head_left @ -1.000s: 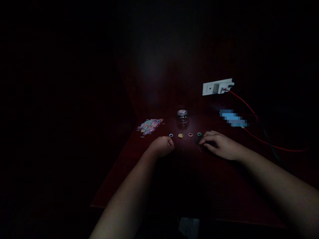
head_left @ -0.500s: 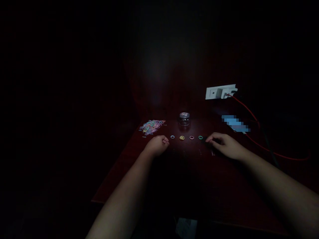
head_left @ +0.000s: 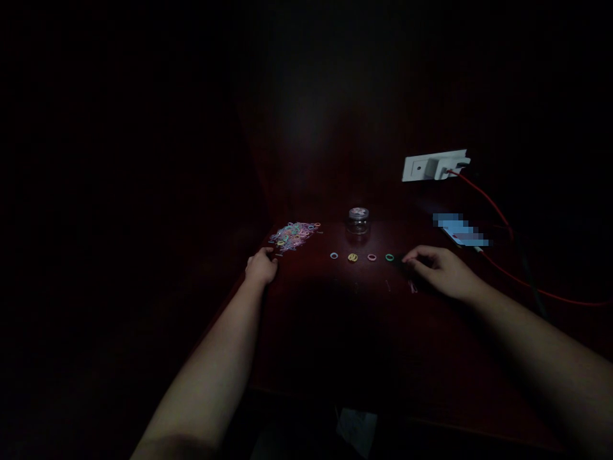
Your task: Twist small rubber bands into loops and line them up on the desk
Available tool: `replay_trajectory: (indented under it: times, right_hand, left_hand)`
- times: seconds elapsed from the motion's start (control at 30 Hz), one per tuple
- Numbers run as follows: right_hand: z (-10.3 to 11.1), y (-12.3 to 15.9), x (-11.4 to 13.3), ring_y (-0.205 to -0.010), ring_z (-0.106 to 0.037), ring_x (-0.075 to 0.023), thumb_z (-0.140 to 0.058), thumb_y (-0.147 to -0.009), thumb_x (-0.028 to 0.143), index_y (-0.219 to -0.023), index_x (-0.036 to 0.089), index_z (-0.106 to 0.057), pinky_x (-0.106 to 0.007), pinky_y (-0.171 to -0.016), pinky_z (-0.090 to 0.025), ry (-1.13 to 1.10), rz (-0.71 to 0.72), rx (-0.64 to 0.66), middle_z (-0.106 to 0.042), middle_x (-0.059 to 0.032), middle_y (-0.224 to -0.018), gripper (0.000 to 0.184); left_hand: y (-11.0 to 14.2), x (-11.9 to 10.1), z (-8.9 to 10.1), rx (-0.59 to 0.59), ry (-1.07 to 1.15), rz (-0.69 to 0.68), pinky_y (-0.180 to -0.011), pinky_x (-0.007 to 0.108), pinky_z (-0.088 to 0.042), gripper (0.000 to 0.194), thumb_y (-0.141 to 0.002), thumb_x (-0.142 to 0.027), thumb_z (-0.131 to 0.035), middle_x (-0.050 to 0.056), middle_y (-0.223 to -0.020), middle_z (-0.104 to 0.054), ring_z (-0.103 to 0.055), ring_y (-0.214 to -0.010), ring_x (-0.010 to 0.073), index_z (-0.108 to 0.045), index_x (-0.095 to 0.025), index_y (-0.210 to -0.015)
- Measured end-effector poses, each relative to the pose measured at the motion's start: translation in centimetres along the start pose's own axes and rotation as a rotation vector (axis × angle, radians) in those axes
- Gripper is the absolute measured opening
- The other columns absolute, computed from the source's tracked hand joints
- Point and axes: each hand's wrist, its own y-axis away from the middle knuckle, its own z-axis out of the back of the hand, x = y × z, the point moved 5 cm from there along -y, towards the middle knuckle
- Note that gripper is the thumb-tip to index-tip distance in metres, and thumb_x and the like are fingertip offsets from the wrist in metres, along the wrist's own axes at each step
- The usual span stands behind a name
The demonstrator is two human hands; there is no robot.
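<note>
Small coloured elastic bands lie in a loose pile at the left of the dark red table. At the pile's near left side is my left hand, with index finger and thumb apart and nothing visible between them. In a row sit a pale blue band, yellow bands, a pink band and a green band. Just right of the green one, my right hand has thumb and fingertips pinched together; anything between them is too small to make out. Pinkish bands lie below it.
A clear lidded jar stands behind the row. A phone, its screen blurred out, lies at the right. Its red cable runs to a charger in the white wall socket. Something pale shows below the table's front edge.
My left hand has moved left, from beside the pale blue band to the pile's near edge, and its fingers have spread. My right hand stays beside the green band. The view has shifted slightly.
</note>
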Motion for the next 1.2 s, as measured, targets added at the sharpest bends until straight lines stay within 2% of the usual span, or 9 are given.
replay_trajectory:
  times: [0.13,0.3,0.57,0.87,0.93,1.03,1.1,1.2]
  right_hand:
    - [0.0,0.1,0.0,-0.061,-0.061,-0.0186,-0.051,-0.083,0.043,-0.084,0.019,-0.064,-0.031,-0.056,-0.049,-0.006,-0.037,0.000,-0.069,-0.0048,-0.073,0.028]
    - [0.3,0.1,-0.1,-0.067,-0.062,-0.0193,-0.052,-0.082,0.043,-0.083,0.019,-0.065,-0.031,-0.061,-0.050,-0.013,-0.033,-0.048,-0.069,-0.0061,-0.079,0.027]
    - [0.6,0.0,-0.3,-0.073,-0.063,-0.0197,-0.053,-0.081,0.039,-0.081,0.019,-0.064,-0.032,-0.068,-0.051,-0.009,-0.024,-0.110,-0.070,-0.0058,-0.084,0.023]
    - [0.1,-0.1,0.1,-0.068,-0.062,-0.0183,-0.051,-0.083,0.038,-0.083,0.018,-0.065,-0.030,-0.063,-0.050,-0.006,-0.012,-0.093,-0.069,-0.0051,-0.079,0.025]
    - [0.0,0.0,0.5,-0.067,-0.061,-0.0183,-0.049,-0.084,0.037,-0.085,0.017,-0.065,-0.031,-0.063,-0.049,0.026,0.000,-0.094,-0.069,-0.0050,-0.078,0.026]
    - [-0.5,0.3,2.3,-0.070,-0.060,-0.0194,-0.047,-0.086,0.032,-0.086,0.017,-0.066,-0.033,-0.068,-0.047,0.165,0.087,-0.080,-0.068,-0.0068,-0.082,0.024]
    - [-2.0,0.8,4.7,-0.083,-0.059,-0.0221,-0.051,-0.084,0.025,-0.086,0.017,-0.068,-0.036,-0.080,-0.044,0.325,0.253,0.002,-0.067,-0.0090,-0.087,0.019]
    - [-5.1,2.0,8.1,-0.092,-0.055,-0.0233,-0.053,-0.085,0.023,-0.096,0.020,-0.069,-0.038,-0.085,-0.039,0.464,0.416,0.144,-0.065,-0.0089,-0.094,0.020]
  left_hand:
    - [-0.7,0.1,-0.6,-0.013,0.058,-0.034,-0.091,0.030,-0.043,0.034,-0.078,-0.019,-0.058,0.005,-0.113,-0.068,-0.061,-0.106,0.0197,-0.061,-0.025,-0.111]
    - [-1.1,0.1,-0.9,-0.026,0.118,-0.064,-0.078,0.024,-0.046,0.020,-0.078,-0.022,-0.058,0.003,-0.101,-0.071,-0.065,-0.089,0.0157,-0.064,-0.022,-0.097]
    - [-0.8,0.1,-0.6,-0.046,0.126,-0.044,-0.071,0.025,-0.045,0.017,-0.077,-0.027,-0.060,0.003,-0.090,-0.072,-0.065,-0.080,0.0166,-0.064,-0.020,-0.091]
    - [-0.3,-1.1,0.3,-0.064,0.070,-0.029,-0.076,0.027,-0.045,0.016,-0.081,-0.023,-0.055,0.007,-0.097,-0.070,-0.064,-0.085,0.0193,-0.062,-0.019,-0.095]
    - [0.2,-2.1,0.9,-0.092,0.083,-0.083,-0.080,0.028,-0.045,0.017,-0.085,-0.024,-0.052,0.007,-0.100,-0.069,-0.063,-0.089,0.0192,-0.060,-0.019,-0.099]
    - [1.6,-4.9,1.4,-0.096,0.178,-0.290,-0.085,0.027,-0.046,0.017,-0.088,-0.026,-0.050,0.006,-0.101,-0.067,-0.062,-0.091,0.0179,-0.059,-0.019,-0.099]
    - [2.9,-7.0,1.0,-0.020,0.258,-0.445,-0.085,0.027,-0.047,0.016,-0.088,-0.027,-0.051,0.005,-0.098,-0.067,-0.062,-0.089,0.0164,-0.059,-0.018,-0.098]
    - [4.4,-9.4,0.1,0.095,0.362,-0.600,-0.085,0.026,-0.048,0.017,-0.088,-0.026,-0.051,0.005,-0.097,-0.065,-0.061,-0.087,0.0148,-0.059,-0.017,-0.099]
